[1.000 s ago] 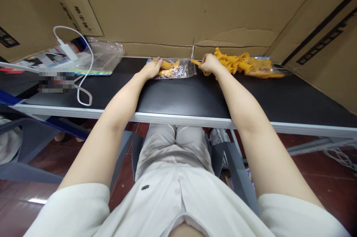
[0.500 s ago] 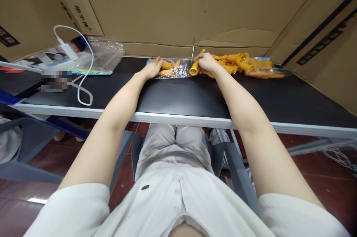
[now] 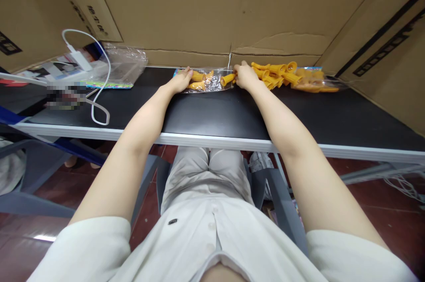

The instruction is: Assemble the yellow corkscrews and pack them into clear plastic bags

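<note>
A small clear plastic bag (image 3: 212, 83) lies at the far edge of the black table (image 3: 212, 116) with a few orange horn-shaped plastic pieces inside. My left hand (image 3: 181, 81) rests flat on the bag's left end, fingers stretched out. My right hand (image 3: 245, 76) pinches one orange piece (image 3: 227, 79) whose wide end sits at the bag's right opening. Just right of that hand lies a loose pile of the same orange pieces (image 3: 275, 72).
More orange pieces lie in a clear bag (image 3: 314, 80) at the far right. A stack of clear bags (image 3: 124, 67), a white charger with its cable (image 3: 99, 91) and papers sit at the left. Cardboard walls (image 3: 212, 7) close in the table's back and sides.
My right hand took one orange piece from the pile and carried it left to the bag's opening, where it now lies lower and partly in. My left hand stayed on the bag.
</note>
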`<control>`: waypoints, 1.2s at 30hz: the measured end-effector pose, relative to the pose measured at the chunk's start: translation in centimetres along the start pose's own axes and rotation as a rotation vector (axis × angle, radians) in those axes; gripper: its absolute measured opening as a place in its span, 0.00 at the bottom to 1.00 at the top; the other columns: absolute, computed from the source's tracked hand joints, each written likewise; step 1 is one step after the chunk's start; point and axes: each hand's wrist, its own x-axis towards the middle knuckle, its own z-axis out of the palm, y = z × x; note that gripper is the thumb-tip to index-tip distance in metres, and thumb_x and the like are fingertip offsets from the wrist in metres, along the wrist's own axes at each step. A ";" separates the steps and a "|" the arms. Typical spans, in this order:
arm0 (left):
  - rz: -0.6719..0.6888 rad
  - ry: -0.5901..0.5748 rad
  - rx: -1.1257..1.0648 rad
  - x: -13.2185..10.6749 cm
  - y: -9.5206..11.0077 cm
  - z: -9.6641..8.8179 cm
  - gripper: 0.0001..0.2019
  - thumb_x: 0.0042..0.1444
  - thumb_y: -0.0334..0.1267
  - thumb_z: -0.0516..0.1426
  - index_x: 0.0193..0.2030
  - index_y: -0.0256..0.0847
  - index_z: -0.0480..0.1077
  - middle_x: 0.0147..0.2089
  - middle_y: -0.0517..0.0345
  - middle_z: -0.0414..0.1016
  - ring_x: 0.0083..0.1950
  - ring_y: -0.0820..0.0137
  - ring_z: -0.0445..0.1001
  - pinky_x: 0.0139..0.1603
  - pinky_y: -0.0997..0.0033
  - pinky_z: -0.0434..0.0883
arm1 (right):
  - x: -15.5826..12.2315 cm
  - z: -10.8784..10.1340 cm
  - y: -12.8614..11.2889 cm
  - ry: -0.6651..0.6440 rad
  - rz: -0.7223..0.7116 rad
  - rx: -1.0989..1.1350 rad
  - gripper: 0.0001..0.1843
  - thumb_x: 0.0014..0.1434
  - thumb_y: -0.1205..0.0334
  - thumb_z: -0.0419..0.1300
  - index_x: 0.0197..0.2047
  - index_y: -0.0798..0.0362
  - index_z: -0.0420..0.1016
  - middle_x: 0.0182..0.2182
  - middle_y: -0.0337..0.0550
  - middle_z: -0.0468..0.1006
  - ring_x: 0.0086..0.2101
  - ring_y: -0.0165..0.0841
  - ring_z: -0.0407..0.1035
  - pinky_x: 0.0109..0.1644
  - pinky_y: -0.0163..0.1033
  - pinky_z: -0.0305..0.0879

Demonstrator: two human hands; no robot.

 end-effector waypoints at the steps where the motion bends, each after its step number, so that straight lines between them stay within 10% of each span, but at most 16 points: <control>1: -0.011 -0.004 0.006 -0.1 0.1 -0.1 0.38 0.81 0.51 0.34 0.88 0.29 0.52 0.90 0.42 0.45 0.91 0.59 0.45 0.90 0.59 0.40 | -0.1 0.1 0.0 0.013 0.002 -0.003 0.28 0.70 0.75 0.52 0.68 0.58 0.78 0.68 0.63 0.73 0.59 0.50 0.76 0.64 0.50 0.74; 12: -0.044 -0.013 0.029 -1.3 1.7 -0.6 0.39 0.81 0.48 0.33 0.87 0.20 0.47 0.90 0.37 0.44 0.91 0.60 0.46 0.89 0.60 0.42 | 0.5 0.1 2.1 0.048 -0.025 0.017 0.24 0.77 0.61 0.50 0.68 0.60 0.76 0.66 0.66 0.76 0.69 0.57 0.63 0.74 0.61 0.60; 27: -0.063 -0.024 0.031 -1.7 2.3 -0.9 0.40 0.81 0.48 0.33 0.87 0.19 0.47 0.90 0.40 0.43 0.91 0.62 0.44 0.89 0.65 0.41 | 0.5 -1.9 0.7 0.124 -0.059 -0.033 0.20 0.73 0.58 0.64 0.62 0.59 0.82 0.56 0.66 0.83 0.65 0.63 0.72 0.76 0.83 0.42; 36: -0.022 -0.009 -0.003 -0.6 0.5 -0.4 0.39 0.80 0.52 0.34 0.88 0.28 0.51 0.90 0.45 0.45 0.91 0.61 0.46 0.90 0.60 0.43 | -0.2 -2.4 -1.2 -0.074 -0.057 0.046 0.13 0.66 0.70 0.69 0.54 0.57 0.87 0.53 0.58 0.85 0.63 0.57 0.77 0.78 0.74 0.53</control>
